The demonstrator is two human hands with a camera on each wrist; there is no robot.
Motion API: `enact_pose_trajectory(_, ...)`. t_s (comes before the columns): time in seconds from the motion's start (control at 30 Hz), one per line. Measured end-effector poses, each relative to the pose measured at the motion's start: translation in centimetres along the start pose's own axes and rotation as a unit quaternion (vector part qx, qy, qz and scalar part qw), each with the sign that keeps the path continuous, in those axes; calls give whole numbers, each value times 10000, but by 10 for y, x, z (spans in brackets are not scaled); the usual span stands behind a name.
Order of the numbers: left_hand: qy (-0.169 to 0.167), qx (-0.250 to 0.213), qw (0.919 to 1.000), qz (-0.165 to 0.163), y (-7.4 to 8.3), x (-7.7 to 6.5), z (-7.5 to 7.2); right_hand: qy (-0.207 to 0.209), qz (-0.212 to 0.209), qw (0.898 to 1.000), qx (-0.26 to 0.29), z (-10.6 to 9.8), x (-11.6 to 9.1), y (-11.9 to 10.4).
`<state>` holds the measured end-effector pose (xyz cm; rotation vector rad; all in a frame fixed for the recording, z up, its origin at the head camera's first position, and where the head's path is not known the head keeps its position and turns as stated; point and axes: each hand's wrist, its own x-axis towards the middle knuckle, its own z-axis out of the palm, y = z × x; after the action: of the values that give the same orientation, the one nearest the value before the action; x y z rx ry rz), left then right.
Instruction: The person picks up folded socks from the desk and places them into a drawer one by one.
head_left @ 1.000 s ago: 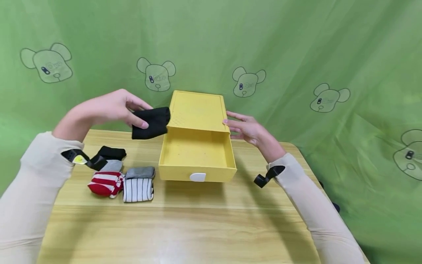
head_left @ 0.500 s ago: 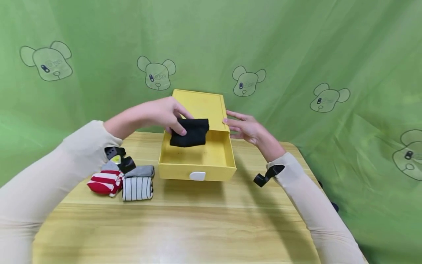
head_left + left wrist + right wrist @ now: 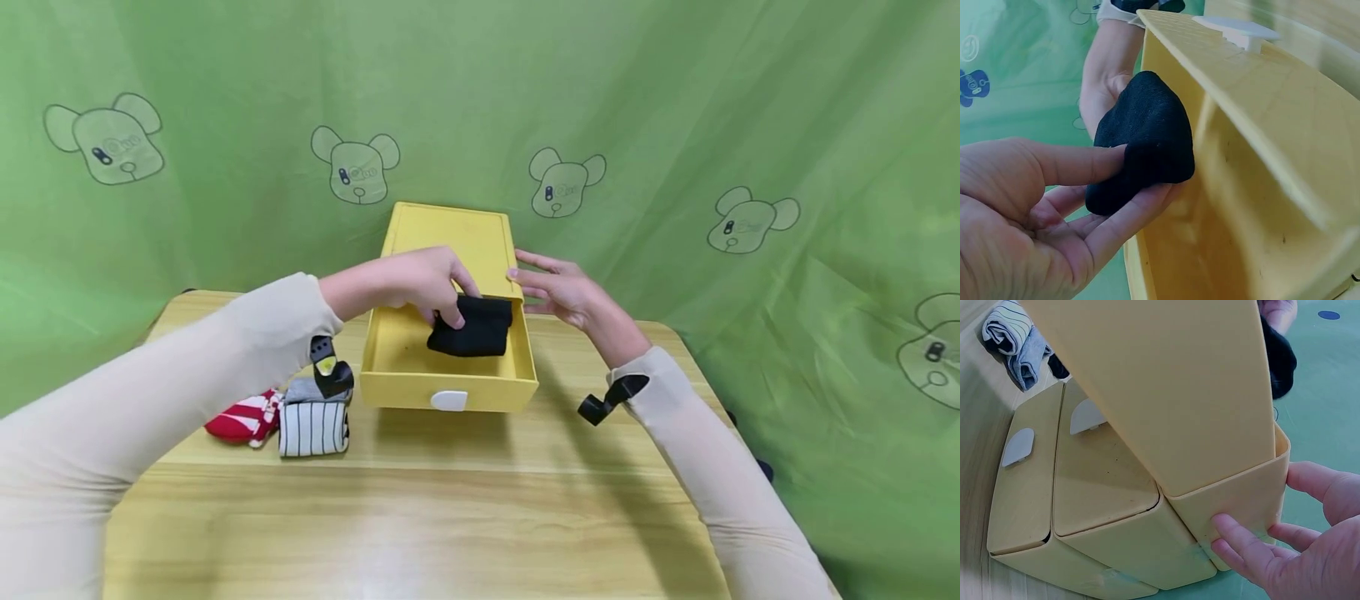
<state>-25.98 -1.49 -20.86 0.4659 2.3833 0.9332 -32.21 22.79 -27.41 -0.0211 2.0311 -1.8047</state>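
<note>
My left hand (image 3: 431, 283) pinches a folded black sock (image 3: 476, 327) between thumb and fingers, over the pulled-out top drawer (image 3: 450, 393) of a yellow drawer unit (image 3: 453, 229). In the left wrist view the sock (image 3: 1144, 131) hangs bunched beside the drawer's wall (image 3: 1241, 94), fingers beneath it and thumb on top. My right hand (image 3: 558, 292) rests against the unit's right side near its front corner. The right wrist view shows its fingers (image 3: 1238, 537) laid fairly straight on the side wall, with the thumb at the top edge.
Left of the unit lie a white striped folded sock (image 3: 313, 429), a grey one (image 3: 318, 389) and a red-and-white one (image 3: 243, 419), partly behind my left sleeve. Lower drawers (image 3: 1107, 469) with white handles stay closed. A green curtain (image 3: 465, 100) hangs behind the wooden table (image 3: 450, 517).
My left hand has carried the black sock rightward from left of the unit to over the open drawer, and lower. The right hand has stayed in place.
</note>
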Motion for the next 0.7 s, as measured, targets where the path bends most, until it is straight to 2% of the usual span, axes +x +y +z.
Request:
enact_pose_trajectory(0.23, 32, 350, 9993, -118, 8, 14, 8, 26, 6, 10000, -19, 0, 0, -1)
enact_pose_trajectory(0.7, -539, 444, 9970, -336, 13, 29, 19, 3, 27, 10000, 28, -1, -1, -2)
